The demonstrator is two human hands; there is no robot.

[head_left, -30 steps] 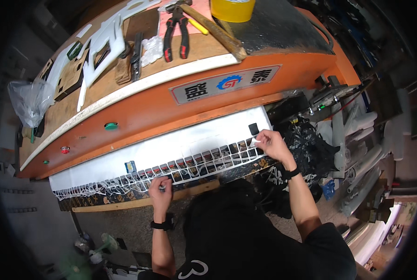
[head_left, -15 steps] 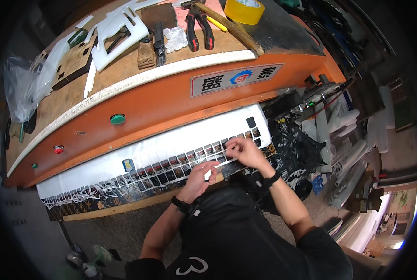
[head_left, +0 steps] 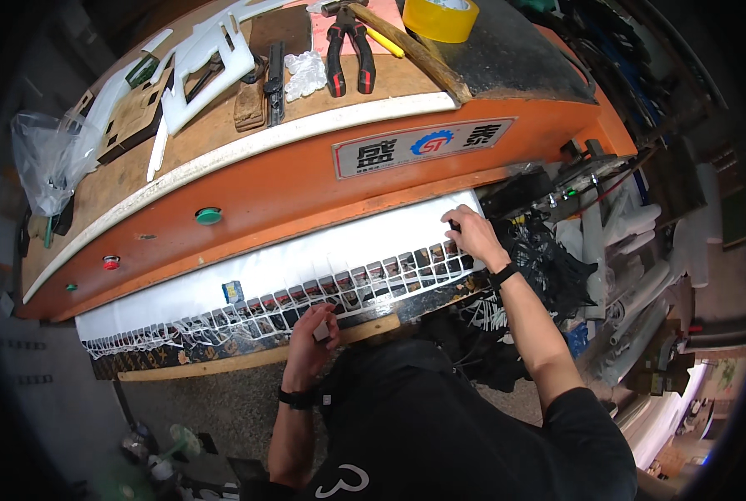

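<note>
My left hand (head_left: pixel 308 341) is closed with a small white flat piece (head_left: pixel 321 331) in its curled fingers, just in front of the sheet's near edge. At the far right corner of a white sheet (head_left: pixel 348 238), my right hand (head_left: pixel 476 235) bends its fingers and thumb over a small dark square (head_left: pixel 454 225). What those fingers grip is partly hidden. Along the sheet's near side runs a white lattice strip (head_left: pixel 375 282) with rows of rectangular openings. Towards the left its thin strands look loose and tangled.
Behind the sheet stands an orange machine front (head_left: pixel 264 204) with green buttons (head_left: pixel 209 216) and a red one (head_left: pixel 111 262). Pliers (head_left: pixel 350 54), a hammer (head_left: pixel 410 46) and yellow tape (head_left: pixel 441 18) lie on top. Black scraps (head_left: pixel 544 259) heap at right.
My right hand has moved right and away from me, from the lattice to the sheet's far corner. My left hand has drawn left and nearer, still holding the white piece.
</note>
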